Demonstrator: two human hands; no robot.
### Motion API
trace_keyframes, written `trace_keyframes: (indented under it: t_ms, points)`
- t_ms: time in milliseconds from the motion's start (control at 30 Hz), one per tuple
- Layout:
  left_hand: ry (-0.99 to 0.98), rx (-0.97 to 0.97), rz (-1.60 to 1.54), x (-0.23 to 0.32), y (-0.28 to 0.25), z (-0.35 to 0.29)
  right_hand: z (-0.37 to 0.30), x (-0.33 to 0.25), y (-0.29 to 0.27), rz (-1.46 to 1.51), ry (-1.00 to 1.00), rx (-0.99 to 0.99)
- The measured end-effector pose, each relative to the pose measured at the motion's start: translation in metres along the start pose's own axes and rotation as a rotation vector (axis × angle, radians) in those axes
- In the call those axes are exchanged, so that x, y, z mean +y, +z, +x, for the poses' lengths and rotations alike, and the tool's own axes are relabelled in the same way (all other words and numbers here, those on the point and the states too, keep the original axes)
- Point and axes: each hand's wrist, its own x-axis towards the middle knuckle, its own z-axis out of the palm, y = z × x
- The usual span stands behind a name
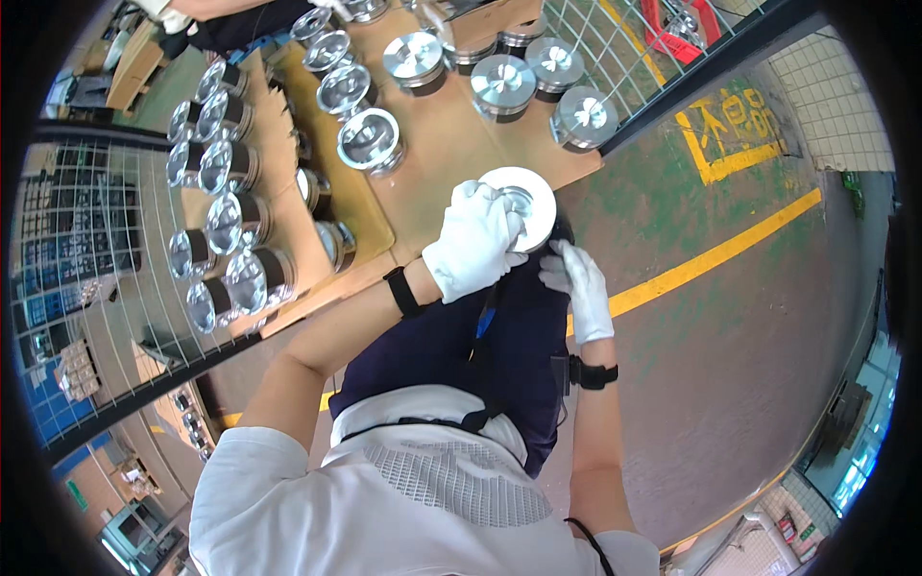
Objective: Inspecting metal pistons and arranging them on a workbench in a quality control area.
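White shirt (423,490), held round part (541,205), yellow lettering (738,123)

From a bent elbow (296,370), the left forearm (353,328) angles forward to the white-gloved left grip (473,243), its fingers (474,196) curled in. The right forearm (597,442) runs nearly straight ahead, the white-gloved right grip (584,290) relaxed, fingers apart and slightly bent.

Held round part (545,204) smooth, pale; pistons (504,82) glossy metal with matt dark sides. Gloves (471,252) matt cloth. Cardboard (279,178) dull brown paper, one edge torn rough.
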Motion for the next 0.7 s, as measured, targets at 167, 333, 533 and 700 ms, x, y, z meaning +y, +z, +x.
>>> trace_keyframes:
  t_ms: [167, 333, 533, 700]
  points:
    - [-0.046, 0.019, -0.039, 0.034, -0.046, -0.039, -0.021, -0.011, 0.044, 0.448, 0.063, -0.139]
    - [0.024, -0.065, -0.021, 0.044, -0.077, -0.073, -0.034, 0.007, 0.063, 0.649, 0.160, -0.338]
    - [0.010, 0.008, 0.091, 0.054, -0.078, -0.106, -0.050, 0.021, 0.099, 0.604, 0.093, -0.183]
    - [-0.049, 0.087, 0.054, 0.048, -0.086, -0.128, -0.055, 0.009, 0.110, 0.670, 0.174, -0.259]
